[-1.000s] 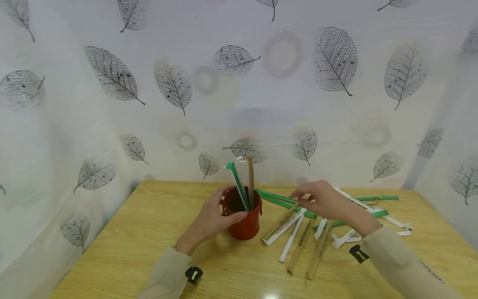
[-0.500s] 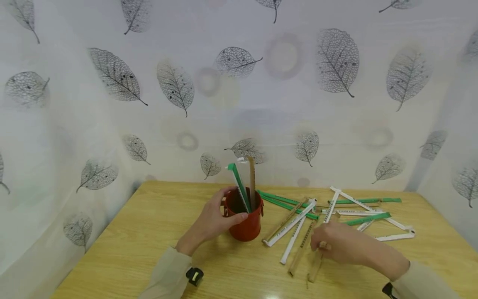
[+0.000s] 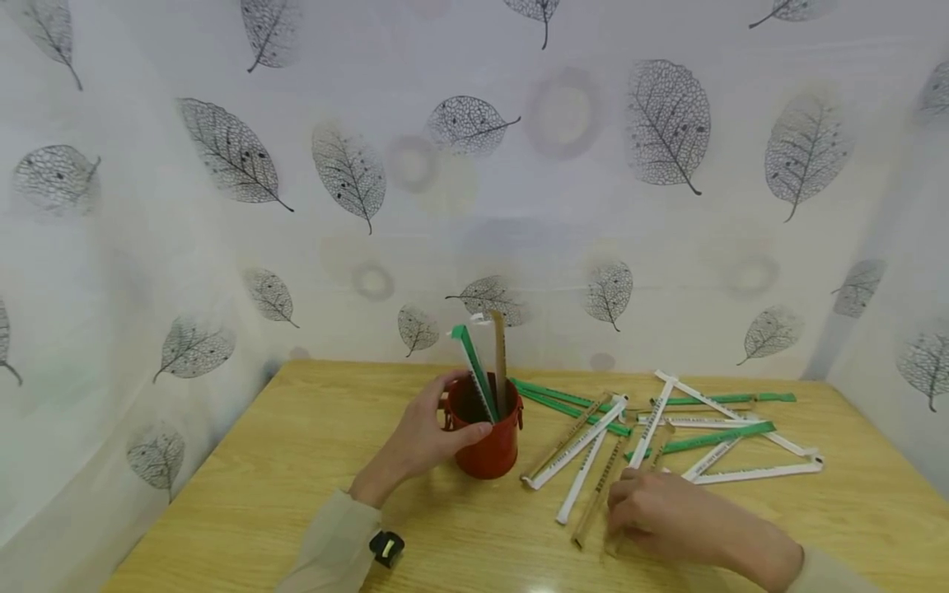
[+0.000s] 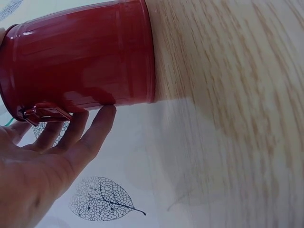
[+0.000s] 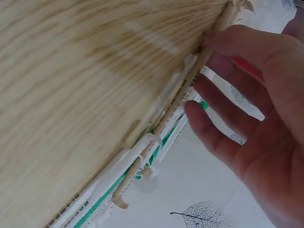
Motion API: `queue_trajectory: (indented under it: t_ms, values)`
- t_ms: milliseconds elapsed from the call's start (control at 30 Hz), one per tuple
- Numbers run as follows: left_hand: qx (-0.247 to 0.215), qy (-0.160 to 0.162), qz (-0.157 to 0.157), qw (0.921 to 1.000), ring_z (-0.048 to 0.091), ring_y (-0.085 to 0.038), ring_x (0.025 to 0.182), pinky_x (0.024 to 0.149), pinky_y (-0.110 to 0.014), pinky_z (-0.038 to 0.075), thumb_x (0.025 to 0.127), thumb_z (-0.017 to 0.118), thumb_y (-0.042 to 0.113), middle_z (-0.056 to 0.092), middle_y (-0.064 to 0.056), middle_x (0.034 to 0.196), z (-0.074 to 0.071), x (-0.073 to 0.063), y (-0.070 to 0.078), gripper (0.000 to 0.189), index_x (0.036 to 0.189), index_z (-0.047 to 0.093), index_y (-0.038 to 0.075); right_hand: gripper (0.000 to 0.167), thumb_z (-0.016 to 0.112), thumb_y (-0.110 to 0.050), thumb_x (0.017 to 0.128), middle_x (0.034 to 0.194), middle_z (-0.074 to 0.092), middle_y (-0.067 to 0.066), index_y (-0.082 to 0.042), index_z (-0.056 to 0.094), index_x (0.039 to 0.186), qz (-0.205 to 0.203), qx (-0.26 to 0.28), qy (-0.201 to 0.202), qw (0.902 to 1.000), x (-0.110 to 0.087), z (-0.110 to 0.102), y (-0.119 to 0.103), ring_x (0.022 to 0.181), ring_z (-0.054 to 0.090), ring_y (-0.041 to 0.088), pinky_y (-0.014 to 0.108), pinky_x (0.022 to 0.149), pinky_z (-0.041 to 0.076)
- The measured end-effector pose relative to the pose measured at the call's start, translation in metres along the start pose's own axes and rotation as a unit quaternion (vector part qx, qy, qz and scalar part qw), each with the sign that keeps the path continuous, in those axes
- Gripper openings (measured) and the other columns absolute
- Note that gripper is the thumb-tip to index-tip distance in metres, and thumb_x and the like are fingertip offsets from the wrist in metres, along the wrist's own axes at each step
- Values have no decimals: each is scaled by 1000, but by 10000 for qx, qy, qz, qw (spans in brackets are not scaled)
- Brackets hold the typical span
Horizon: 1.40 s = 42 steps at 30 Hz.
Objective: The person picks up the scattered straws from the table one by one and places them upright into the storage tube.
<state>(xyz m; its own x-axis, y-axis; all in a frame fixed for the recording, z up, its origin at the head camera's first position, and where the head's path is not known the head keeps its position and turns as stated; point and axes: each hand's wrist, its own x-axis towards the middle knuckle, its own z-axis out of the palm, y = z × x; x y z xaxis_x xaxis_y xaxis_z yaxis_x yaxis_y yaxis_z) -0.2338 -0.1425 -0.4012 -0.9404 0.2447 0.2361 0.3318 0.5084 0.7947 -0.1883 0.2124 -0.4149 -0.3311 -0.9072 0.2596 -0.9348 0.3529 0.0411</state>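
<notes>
A small red metal bucket [image 3: 485, 455] with side handles stands upright on the table. My left hand [image 3: 421, 435] holds it, thumb over the front rim and fingers round the left side; in the left wrist view the fingertips touch the bucket wall [image 4: 80, 57]. Inside lean a green paper-wrapped straw [image 3: 474, 371], a brown one [image 3: 500, 354] and a white one mostly hidden behind them. Low over the table, my right hand [image 3: 678, 512] pinches a brown paper-wrapped straw [image 5: 180, 92] between thumb and fingers; the hand covers its near end in the head view.
Several wrapped straws, among them a white one [image 3: 578, 445] and a green one [image 3: 730, 436], lie crossed right of the bucket on the wooden table [image 3: 296, 461]. A leaf-printed curtain [image 3: 474, 206] hangs behind and at both sides.
My right hand has come from the far side of the pile toward the near edge, down onto the near end of a brown straw. The left hand and bucket stay in place.
</notes>
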Motion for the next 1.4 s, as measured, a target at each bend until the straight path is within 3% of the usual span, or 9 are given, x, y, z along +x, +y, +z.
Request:
queue_trajectory:
  t_ms: [133,267,400,533,600,800,1033,1267,1400]
  values:
    - [4,-16,-5,10000,60,-27,115,93,-44,56,86,81,44,56,-1,143,0,0,-1,76,150,45,24,28,86,-7,70,87,68,-16,-27,74,85,-150,-158,637,9977,3,2,4,79,60,2,21,65,46]
    - [-9,-15,-4,10000,60,-27,115,93,-44,56,86,80,43,56,-1,143,1,0,-1,75,150,45,25,6,75,-18,94,92,72,-13,-23,75,92,-282,-14,1612,9865,9,-3,14,84,66,3,23,73,49]
    - [-4,-21,-24,10000,59,-27,115,93,-44,56,86,80,44,56,-1,143,0,0,-1,75,150,45,26,31,50,-32,108,95,75,-11,-18,77,101,-268,129,2314,9724,18,-17,24,84,67,2,19,84,51]
    - [-12,-21,-37,10000,59,-27,116,94,-45,56,86,80,44,56,-1,143,0,-1,1,76,150,45,26,33,51,-30,108,100,77,-6,-9,76,111,-210,72,2827,9589,24,-31,31,84,69,6,16,97,50]
    - [-20,-18,-38,10000,59,-27,116,93,-45,56,85,80,43,56,-1,143,0,-1,1,76,150,45,26,36,51,-29,108,104,78,-1,-4,74,117,-184,-68,3028,9528,28,-37,34,86,71,9,15,95,51]
    - [-25,-9,-32,10000,59,-26,115,92,-44,56,85,81,42,57,-2,141,-1,-1,2,75,150,46,25,39,52,-28,108,105,77,9,3,70,124,-105,-230,3472,9375,39,-52,42,84,72,12,15,68,54]
    - [-54,-35,-44,10000,59,-27,117,94,-46,56,86,80,43,56,-1,143,0,-1,1,75,150,45,25,35,57,-23,105,99,76,12,6,71,118,-73,81,3881,9216,52,-63,51,81,72,15,15,74,58]
    - [-54,-38,-90,9999,59,-27,117,95,-47,56,86,80,43,56,-1,143,-1,-2,4,76,150,45,25,39,62,-26,102,89,73,13,9,70,118,255,595,4292,9009,67,-72,58,89,71,5,14,77,58]
    - [-45,-27,-110,9999,59,-28,117,95,-47,56,86,80,43,56,-2,144,-1,-2,5,76,150,45,25,30,69,-14,97,89,74,15,8,71,118,437,968,4481,8877,80,-81,58,89,71,5,13,77,57]
